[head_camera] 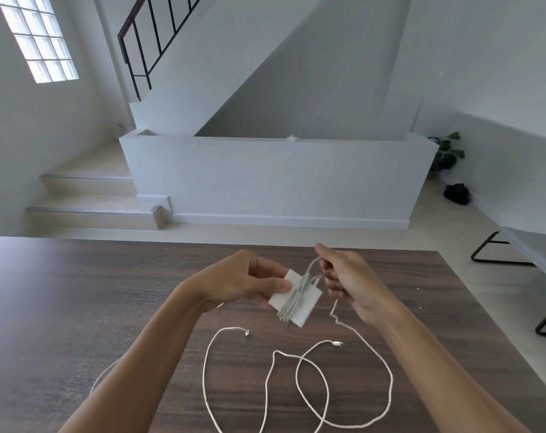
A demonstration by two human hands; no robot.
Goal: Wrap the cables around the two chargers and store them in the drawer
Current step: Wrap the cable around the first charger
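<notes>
My left fingers [278, 284] are curled snug round one end of the white charger [296, 296], thumb pressed flat on its top face, so the block is held firm and its middle stays bare for winding. My left hand [243, 281] holds it clear above the wooden table [78, 292], not resting on it, which I judge gives the cable room to pass underneath on each turn. Just to the right of the charger, my right hand [346, 279] is pinched shut on the cable [387, 370], the strand rising from the charger's wound middle up to my fingertips; I read that upward pull as keeping the turns tight.

Several turns already cross the charger's middle. From under my right hand the loose remainder drops past the charger's right side and runs in wide loops over the table nearer to me than the charger, ending at a plug [337, 343] that lies below the charger and slightly right of it. A second cable [209, 370] lies below and left of the charger, its plug [246, 332] nearly beneath it; it trails off behind my left forearm. Whether the two strands are truly separate where they overlap, I cannot tell for certain.

The second charger and the drawer are not in sight from here. I judge the first wrap roughly half done, with much slack left to feed in.
</notes>
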